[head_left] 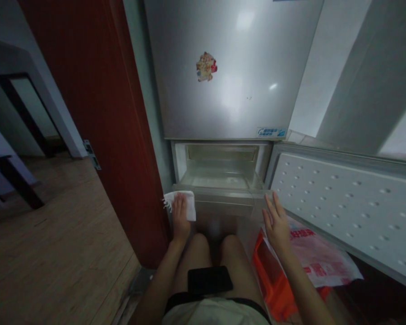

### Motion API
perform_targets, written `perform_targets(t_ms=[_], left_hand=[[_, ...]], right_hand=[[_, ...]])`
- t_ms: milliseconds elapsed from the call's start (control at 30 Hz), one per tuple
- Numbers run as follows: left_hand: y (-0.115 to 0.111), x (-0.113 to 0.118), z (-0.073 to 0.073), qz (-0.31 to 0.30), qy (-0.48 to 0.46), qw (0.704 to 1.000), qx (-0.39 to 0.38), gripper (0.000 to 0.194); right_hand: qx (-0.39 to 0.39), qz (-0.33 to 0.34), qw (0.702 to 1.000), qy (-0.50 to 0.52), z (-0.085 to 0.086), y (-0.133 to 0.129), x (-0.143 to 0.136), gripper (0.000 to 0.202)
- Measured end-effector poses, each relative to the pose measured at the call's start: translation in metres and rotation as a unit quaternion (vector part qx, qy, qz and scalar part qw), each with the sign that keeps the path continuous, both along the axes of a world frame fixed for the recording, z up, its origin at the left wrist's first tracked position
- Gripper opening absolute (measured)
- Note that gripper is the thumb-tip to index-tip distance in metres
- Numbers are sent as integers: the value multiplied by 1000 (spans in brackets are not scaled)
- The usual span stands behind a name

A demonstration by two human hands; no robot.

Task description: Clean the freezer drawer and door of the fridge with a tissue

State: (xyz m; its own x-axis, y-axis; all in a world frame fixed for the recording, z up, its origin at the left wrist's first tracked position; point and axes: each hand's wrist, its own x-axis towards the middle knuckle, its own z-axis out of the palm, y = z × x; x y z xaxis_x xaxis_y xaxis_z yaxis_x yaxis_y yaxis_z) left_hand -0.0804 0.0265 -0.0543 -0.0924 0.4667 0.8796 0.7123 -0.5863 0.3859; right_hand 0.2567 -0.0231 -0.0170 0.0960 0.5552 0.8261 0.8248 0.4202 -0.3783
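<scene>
A clear plastic freezer drawer (223, 198) is pulled out from the lower compartment of a silver refrigerator (257, 54). At its front left corner my left hand (180, 216) presses a white cloth (190, 205) with a fringed edge against the drawer, fingers laid along the cloth. My right hand (276, 223) is at the drawer's front right corner, its fingers stretched and apart, with the fingertips by the rim. The inside of the drawer shows no contents.
The lower freezer door (338, 194) stands swung out on the right. Beneath it are an orange plastic crate or stool (277, 293) and a white-and-red plastic bag (321, 257). A black phone-like object (209, 280) lies on my lap. A red-brown door (111, 113) stands close on the left.
</scene>
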Motion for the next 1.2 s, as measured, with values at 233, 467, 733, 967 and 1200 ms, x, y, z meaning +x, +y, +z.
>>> perform_targets(t_ms=[233,467,733,967,1200], left_hand=[[-10,-3,-73,-46,-79,990,-110,68],[-39,8,-29,-17,-221,973,-70,66],[-13,6,6,-27,-39,999,-14,64],[-28,0,-42,1,-74,996,-47,68],[-33,-20,1,89,-198,976,-8,53]], right_hand=[[-16,-2,1000,2,0,-1,-3,51],[-11,-7,1000,-7,-3,1,-2,51],[-26,-19,999,-3,-3,0,-3,53],[-12,-21,999,-33,-3,0,-1,54],[-27,-35,999,-25,-4,-1,-3,55]])
